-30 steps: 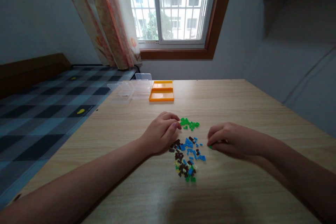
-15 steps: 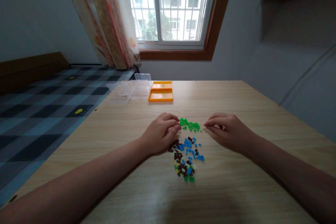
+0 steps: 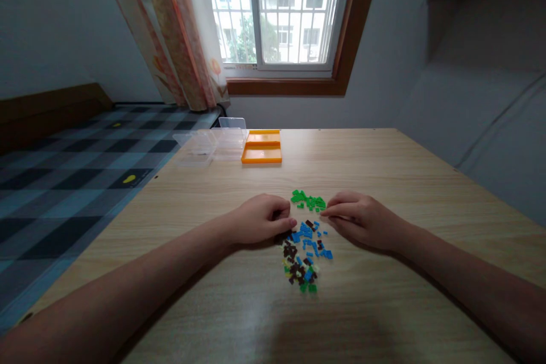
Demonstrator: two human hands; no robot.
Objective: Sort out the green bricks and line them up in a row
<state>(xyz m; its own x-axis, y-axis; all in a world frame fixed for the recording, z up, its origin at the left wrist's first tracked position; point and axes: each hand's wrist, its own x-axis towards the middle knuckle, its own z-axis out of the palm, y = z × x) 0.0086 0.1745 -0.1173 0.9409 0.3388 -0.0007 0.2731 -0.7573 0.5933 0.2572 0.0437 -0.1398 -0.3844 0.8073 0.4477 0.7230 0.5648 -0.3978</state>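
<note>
On the tabletop (image 3: 384, 159), the left hand (image 3: 260, 222) curls closed at the mixed pile (image 3: 305, 256) of tiny bricks. The right hand (image 3: 362, 219) pinches beside the green heap (image 3: 309, 201) (contents of either unclear) — lifting single pieces calls for fingertip care.

My left hand (image 3: 260, 222) and right hand (image 3: 362, 219) leave only a narrow gap between them. It's taken up by the green pile (image 3: 307, 201) and, nearer me, the mixed pile (image 3: 303, 259), so I can't pass there without brushing pieces. Beyond the green pile the tabletop (image 3: 384, 159) lies bare to its far edge, and its whole right side is open. At the far left, the orange tray (image 3: 261, 148) and the clear box (image 3: 209, 147) just beside it block that corner. Between my forearms, below the mixed pile, the wood is free
</note>
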